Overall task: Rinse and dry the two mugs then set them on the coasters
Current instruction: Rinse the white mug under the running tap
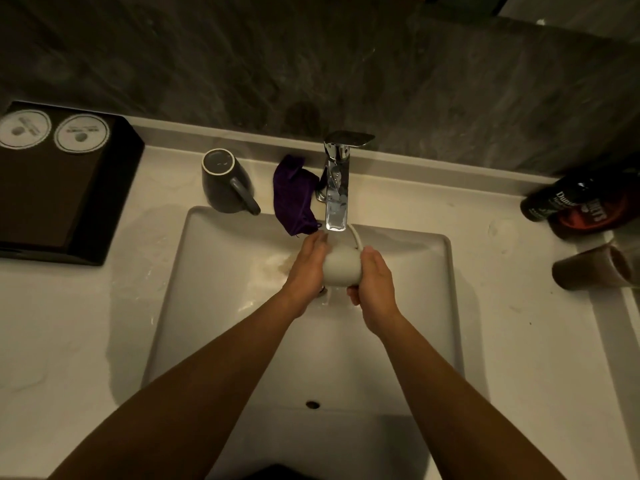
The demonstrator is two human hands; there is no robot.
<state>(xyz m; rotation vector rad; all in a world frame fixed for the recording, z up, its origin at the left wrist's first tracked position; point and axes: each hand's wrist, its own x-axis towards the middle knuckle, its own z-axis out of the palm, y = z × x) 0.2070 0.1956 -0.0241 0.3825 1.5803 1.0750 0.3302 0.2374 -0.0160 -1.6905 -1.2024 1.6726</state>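
Over the white sink (214, 271), a person holds a white mug (341, 268) between both hands, just below the spout of a chrome faucet (336, 188). The left hand (306, 268) cups the mug's left side, its fingers (316, 244) pressed together along it. The right hand (375, 282) wraps the right side, fingers curled under the mug. Its handle points toward the spout, and water runs off its lower end into the basin. On the pale desk (69, 323) behind the sink, a gray mug (223, 183) stands upside down, with a crumpled purple cloth (292, 199) between it and the faucet. Far left, a black tray (52, 202) carries two round white coasters (24, 128) (82, 132). Dark bottles (561, 199) stand at far right.
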